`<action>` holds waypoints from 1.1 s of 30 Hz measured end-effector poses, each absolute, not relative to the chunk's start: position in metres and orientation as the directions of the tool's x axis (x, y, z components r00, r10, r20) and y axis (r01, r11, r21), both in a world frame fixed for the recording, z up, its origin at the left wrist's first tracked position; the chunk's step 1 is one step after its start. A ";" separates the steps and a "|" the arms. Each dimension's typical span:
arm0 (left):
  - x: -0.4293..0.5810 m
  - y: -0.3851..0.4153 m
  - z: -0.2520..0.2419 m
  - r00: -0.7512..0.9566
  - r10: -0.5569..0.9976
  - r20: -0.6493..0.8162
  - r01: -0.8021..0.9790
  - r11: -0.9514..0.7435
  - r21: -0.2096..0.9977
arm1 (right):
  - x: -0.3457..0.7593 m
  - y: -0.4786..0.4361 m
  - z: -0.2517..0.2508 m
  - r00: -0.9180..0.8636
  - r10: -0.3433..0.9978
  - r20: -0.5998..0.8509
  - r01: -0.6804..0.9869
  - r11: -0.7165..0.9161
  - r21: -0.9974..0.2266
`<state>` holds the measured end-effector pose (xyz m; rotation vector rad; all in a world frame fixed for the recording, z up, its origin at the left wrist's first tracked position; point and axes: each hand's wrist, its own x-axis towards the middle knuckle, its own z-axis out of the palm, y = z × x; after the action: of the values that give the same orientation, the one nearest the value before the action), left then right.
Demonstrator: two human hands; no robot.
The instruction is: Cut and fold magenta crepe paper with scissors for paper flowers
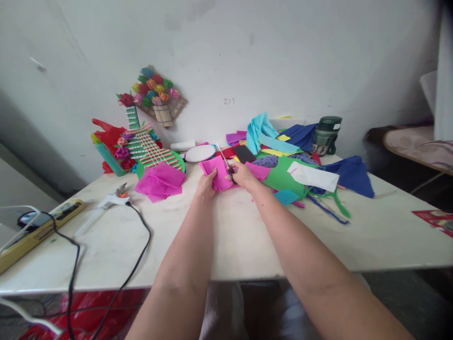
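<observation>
My left hand (208, 183) pinches the left part of a folded sheet of pink crepe paper (220, 174) above the table. A pair of scissors (230, 174) with black handles is gripped in my right hand (242, 174), its blades pointing up and away across the paper's right side. Whether the blades touch the paper I cannot tell. Another crumpled piece of pink crepe paper (162, 183) lies to the left, against a guitar-shaped craft (150, 146) of sticks and green board with paper flowers.
A glue gun (115, 200) with a black cable and a power strip (63, 215) lie on the left. Coloured paper scraps, blue cloth-like sheets (350, 175), green paper (285, 177) and a dark phone (245, 153) crowd the right. A bottle (325, 137) stands behind them.
</observation>
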<state>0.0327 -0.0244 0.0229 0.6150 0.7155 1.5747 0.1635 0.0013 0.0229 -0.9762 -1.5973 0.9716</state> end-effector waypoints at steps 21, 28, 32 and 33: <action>0.021 -0.019 0.020 -0.146 0.989 -0.020 -0.648 -0.081 0.757 | 0.190 -0.025 0.053 -0.124 0.976 0.182 -0.096 0.171 -0.981; 0.017 -0.023 0.019 -0.029 0.998 0.054 -0.565 -0.061 0.823 | 0.182 -0.012 0.051 0.005 0.948 0.317 -0.135 0.315 -0.939; 0.015 -0.025 0.019 0.008 0.997 0.071 -0.543 -0.056 0.838 | 0.180 -0.002 0.056 -0.027 0.950 0.312 -0.121 0.307 -0.944; 0.015 -0.026 0.019 0.018 0.997 0.072 -0.538 -0.051 0.841 | 0.180 0.001 0.058 -0.044 0.949 0.313 -0.112 0.307 -0.945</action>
<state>0.0153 -0.0256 0.0189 0.8418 0.7246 1.4443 0.1801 0.0010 0.0581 -0.8707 -1.3098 1.0642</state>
